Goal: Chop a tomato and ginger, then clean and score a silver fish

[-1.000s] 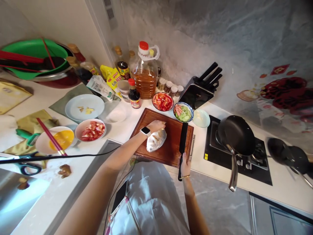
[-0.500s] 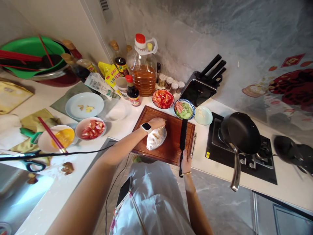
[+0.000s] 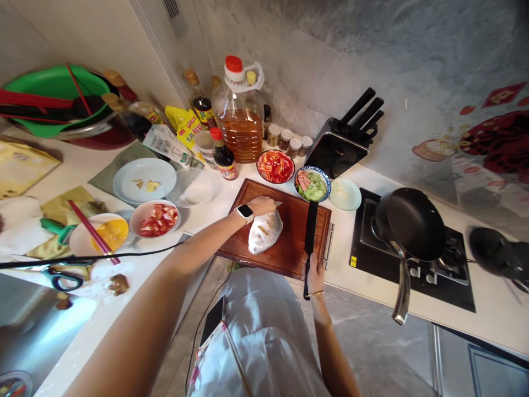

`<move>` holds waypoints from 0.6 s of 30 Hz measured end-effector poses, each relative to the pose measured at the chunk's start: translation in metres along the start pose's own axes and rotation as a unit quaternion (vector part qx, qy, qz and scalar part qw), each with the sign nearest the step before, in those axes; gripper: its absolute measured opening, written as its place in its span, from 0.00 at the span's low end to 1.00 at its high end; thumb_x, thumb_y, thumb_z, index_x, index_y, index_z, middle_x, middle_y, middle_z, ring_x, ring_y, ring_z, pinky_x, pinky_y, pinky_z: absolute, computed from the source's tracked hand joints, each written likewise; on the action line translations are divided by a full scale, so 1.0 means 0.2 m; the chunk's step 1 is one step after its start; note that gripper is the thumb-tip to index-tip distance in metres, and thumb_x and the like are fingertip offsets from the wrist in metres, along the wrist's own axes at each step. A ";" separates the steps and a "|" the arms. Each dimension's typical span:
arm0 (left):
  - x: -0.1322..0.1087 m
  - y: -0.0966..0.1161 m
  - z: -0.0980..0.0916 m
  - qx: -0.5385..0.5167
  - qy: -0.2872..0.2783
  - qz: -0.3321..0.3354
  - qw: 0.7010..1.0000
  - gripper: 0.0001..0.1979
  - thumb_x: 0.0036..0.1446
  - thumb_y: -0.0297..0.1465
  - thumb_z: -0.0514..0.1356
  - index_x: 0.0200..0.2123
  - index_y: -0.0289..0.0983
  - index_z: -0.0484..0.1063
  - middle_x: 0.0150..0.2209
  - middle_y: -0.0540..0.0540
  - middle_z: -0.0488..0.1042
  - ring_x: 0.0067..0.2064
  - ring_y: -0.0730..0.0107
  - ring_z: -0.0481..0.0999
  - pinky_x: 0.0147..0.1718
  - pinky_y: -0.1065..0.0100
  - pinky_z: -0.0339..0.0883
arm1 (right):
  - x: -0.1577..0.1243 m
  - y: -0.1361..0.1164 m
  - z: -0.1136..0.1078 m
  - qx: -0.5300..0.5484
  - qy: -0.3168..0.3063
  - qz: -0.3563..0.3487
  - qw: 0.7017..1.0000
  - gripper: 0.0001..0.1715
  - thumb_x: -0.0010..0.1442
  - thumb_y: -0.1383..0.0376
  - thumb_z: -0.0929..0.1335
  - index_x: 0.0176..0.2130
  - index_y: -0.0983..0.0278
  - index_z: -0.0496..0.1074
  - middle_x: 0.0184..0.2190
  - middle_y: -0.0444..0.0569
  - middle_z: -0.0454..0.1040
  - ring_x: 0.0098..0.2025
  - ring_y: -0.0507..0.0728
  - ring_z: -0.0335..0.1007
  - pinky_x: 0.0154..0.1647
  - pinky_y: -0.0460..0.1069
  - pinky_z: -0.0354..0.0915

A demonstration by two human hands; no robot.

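Observation:
A whole silvery fish (image 3: 265, 234) with cuts across its side lies on the brown wooden cutting board (image 3: 295, 253), head toward me. My left hand (image 3: 263, 206), below a white watch, is closed on the fish at its tail end; the tail is mostly hidden under the fingers. On the right, my right hand (image 3: 316, 274) is wrapped round the handle of a black kitchen knife (image 3: 311, 229). Its blade points away from me over the board's right part, apart from the fish.
Behind the board stand a bowl of red peppers (image 3: 275, 167), a bowl of sliced vegetables (image 3: 312, 184) and a knife block (image 3: 339, 148). A frying pan (image 3: 411, 223) rests on the stove at right. Left are bowls of tomato (image 3: 156, 220) and beaten egg (image 3: 111, 236), and a cable (image 3: 136, 255).
The whole view has shifted slightly. My left hand stays on the fish and my right hand keeps the knife; both look nearly still.

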State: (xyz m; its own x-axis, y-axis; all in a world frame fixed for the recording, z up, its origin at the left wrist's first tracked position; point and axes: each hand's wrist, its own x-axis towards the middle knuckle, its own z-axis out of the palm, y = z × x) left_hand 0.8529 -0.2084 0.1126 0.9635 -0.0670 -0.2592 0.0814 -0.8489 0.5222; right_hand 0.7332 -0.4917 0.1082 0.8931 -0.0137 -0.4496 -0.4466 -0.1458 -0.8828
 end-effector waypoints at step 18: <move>-0.55 0.00 0.34 -0.517 0.211 -0.222 0.799 0.10 0.46 0.36 0.64 0.25 0.35 0.70 0.27 0.48 0.77 0.31 0.67 0.76 0.33 0.67 0.70 | 0.16 0.03 0.37 -0.174 -0.028 -0.138 0.975 0.20 0.54 0.48 0.65 0.33 0.62 0.66 0.39 0.58 0.78 0.42 0.59 0.75 0.43 0.51 0.66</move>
State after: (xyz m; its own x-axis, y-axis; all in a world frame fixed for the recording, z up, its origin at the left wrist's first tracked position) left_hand 0.7300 -0.2367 0.0858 0.7642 0.4878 -0.4221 0.3961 0.1616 0.9039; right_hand 0.7554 -0.4200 0.0781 0.9681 0.1264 -0.2163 -0.1351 -0.4635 -0.8757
